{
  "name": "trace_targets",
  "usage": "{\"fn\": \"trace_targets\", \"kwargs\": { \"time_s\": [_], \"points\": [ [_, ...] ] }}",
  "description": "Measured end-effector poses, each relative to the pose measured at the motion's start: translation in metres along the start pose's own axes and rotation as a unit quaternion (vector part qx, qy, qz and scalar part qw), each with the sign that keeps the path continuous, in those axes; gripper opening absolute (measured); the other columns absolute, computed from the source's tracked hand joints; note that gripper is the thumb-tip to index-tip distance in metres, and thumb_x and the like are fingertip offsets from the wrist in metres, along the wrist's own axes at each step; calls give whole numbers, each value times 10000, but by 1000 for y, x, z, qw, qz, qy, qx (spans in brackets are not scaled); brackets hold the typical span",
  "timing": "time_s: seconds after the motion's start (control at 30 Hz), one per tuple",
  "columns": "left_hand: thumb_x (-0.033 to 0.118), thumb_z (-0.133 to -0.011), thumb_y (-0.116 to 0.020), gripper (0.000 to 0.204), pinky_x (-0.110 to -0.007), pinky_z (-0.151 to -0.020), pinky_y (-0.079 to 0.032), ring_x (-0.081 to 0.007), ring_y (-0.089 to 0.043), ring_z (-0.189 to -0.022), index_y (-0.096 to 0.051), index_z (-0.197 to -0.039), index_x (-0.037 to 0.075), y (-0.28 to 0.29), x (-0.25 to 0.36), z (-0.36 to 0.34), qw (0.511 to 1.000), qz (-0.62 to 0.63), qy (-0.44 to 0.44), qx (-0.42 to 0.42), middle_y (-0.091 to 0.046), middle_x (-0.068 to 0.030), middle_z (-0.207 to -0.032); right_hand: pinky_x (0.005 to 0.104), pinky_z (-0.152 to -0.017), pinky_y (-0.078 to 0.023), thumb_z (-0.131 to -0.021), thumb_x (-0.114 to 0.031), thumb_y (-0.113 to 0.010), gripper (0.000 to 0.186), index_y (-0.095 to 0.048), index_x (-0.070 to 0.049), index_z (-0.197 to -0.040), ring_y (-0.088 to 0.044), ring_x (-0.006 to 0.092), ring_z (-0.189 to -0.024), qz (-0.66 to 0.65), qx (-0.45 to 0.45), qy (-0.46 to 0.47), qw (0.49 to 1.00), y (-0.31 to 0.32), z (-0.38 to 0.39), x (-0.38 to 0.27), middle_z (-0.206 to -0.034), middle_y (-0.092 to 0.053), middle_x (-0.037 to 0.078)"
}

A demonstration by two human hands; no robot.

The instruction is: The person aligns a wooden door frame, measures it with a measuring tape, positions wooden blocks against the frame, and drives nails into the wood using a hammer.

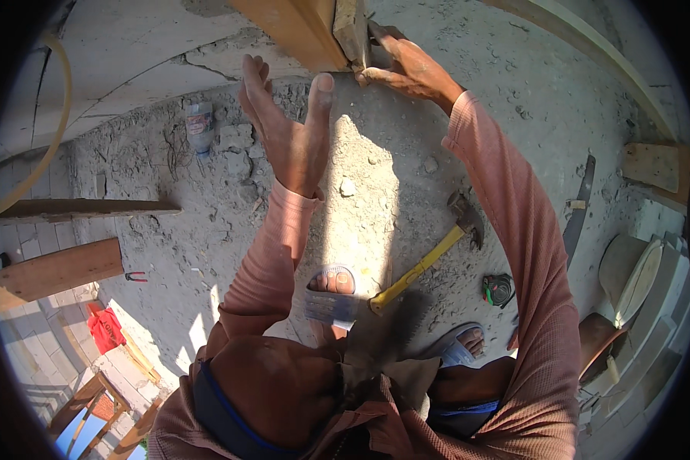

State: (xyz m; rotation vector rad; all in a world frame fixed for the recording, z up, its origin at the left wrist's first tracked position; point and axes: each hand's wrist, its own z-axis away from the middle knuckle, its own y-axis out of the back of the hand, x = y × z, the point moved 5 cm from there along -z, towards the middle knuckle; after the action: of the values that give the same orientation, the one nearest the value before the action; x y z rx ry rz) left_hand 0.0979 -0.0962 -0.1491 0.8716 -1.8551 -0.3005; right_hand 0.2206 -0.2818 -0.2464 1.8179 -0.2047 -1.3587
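Observation:
My left hand (287, 142) is raised with its fingers stretched out and the thumb apart, and nothing is in it. It is just below the lower end of an upright orange-brown wooden post (303, 34). Beside that post stands a rough, paler wood piece (350, 31). My right hand (414, 69) grips this piece by its lower right edge, thumb below and fingers above; part of the grip is hidden. On the ground between my forearms lies a hammer (418, 276) with a yellow handle, its dark head pointing away from me.
A tape measure (498, 290) lies near my right sandal (460, 345), and a handsaw (579, 207) beyond my right arm. At left are a plastic bottle (199, 129), red-handled pliers (136, 277), a board (61, 272) and a red bag (106, 330). Rubble lies along the wall (130, 84).

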Motion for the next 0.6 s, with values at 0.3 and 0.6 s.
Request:
{"fn": "trace_targets", "kwargs": {
  "time_s": [0.3,0.6],
  "points": [
    [423,-786,-893,1259,-600,-1137,-240,-448,-209,-1364,-45,-1602,-26,-31,21,-39,990,-32,-53,127,-163,-306,-1450,493,-884,-509,-920,-598,-694,707,-624,14,-1266,-619,371,-958,-14,31,10,999,3,2,-3,-1039,-641,222],
    [607,-747,-864,1391,-710,-1184,-107,-535,42,-1521,35,-1614,-4,-41,3,-47,977,-165,-59,124,29,-328,-1611,498,-846,-496,-962,-528,-682,611,-616,29,-1207,-618,327,-935,-42,-42,-52,997,8,-4,-13,-1011,-645,232]
  ]
}}
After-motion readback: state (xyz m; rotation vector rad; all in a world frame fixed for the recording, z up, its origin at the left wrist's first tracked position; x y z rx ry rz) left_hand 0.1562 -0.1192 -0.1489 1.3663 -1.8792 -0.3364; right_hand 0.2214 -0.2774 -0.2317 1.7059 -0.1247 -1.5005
